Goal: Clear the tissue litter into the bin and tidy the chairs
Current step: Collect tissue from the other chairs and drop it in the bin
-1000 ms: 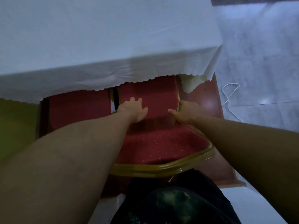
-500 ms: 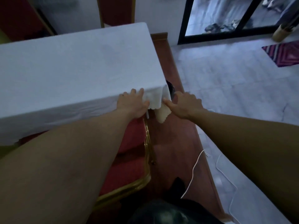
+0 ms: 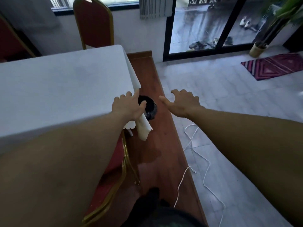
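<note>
My right hand [image 3: 182,103] has left the white tablecloth [image 3: 65,89]; both hands empty, fingers wide.
My left hand [image 3: 127,107] at the cloth corner half-hides the round black bin [image 3: 150,106]; my forearm covers the red gold-framed chair [image 3: 114,169].

1. The left hand [image 3: 129,107] left the back of the red chair [image 3: 114,174] and came to lie flat on the corner of the white tablecloth [image 3: 65,89], at the centre of the frame;
2. the right hand [image 3: 182,104] let go too and hung spread over the wooden strip [image 3: 160,145], touching nothing;
3. the chair shifted from the centre to the lower left, its seat mostly under the table;
4. a black bin [image 3: 150,106] came into view just right of the left hand.
</note>
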Action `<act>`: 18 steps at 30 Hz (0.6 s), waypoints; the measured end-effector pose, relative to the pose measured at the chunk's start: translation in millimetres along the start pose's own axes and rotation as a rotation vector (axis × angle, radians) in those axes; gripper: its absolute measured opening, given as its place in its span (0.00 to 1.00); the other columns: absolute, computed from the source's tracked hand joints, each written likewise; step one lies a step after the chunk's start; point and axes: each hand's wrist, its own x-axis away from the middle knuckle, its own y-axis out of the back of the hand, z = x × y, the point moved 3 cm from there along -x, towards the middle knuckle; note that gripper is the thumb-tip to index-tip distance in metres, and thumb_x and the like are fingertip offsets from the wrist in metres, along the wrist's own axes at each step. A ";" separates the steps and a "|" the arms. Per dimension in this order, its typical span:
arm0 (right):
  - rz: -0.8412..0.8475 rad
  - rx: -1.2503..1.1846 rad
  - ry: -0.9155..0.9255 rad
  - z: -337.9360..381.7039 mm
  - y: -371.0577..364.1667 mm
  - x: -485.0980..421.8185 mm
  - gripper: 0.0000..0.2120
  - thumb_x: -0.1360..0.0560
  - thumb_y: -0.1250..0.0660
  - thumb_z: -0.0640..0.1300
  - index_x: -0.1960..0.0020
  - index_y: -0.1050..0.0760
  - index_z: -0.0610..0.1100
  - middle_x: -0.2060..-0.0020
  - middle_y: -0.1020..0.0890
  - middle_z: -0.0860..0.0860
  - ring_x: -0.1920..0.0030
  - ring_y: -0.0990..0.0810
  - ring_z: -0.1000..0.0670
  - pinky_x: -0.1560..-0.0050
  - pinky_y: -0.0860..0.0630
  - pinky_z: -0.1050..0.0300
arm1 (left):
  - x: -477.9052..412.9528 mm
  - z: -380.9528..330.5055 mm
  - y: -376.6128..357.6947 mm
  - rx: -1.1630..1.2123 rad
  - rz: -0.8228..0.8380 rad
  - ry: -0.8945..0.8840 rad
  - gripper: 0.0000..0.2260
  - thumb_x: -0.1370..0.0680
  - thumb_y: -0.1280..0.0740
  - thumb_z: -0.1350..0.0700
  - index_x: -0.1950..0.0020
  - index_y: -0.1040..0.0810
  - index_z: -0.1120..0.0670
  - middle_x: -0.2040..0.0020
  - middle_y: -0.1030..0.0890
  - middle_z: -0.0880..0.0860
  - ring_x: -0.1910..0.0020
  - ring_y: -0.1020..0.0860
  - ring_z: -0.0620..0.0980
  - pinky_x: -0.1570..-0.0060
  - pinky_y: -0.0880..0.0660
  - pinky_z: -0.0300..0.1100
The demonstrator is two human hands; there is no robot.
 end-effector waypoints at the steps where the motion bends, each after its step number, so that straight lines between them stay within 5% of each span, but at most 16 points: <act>1: -0.007 0.000 0.004 -2.0 5.1 -7.3 0.45 0.28 0.56 0.78 0.24 0.36 0.49 0.31 0.27 0.42 0.32 0.30 0.37 0.36 0.35 0.36 | -7.1 -1.0 3.1 0.002 -0.010 0.001 0.30 0.18 0.52 0.38 0.19 0.49 0.49 0.27 0.32 0.58 0.33 0.29 0.62 0.37 0.33 0.56; 18: -0.048 0.035 0.067 8.1 88.6 -198.8 0.41 0.26 0.54 0.76 0.27 0.32 0.48 0.31 0.27 0.43 0.32 0.30 0.39 0.35 0.34 0.37 | -200.1 -1.1 81.5 0.027 -0.077 0.059 0.31 0.18 0.52 0.36 0.18 0.52 0.48 0.24 0.35 0.58 0.32 0.28 0.64 0.35 0.31 0.58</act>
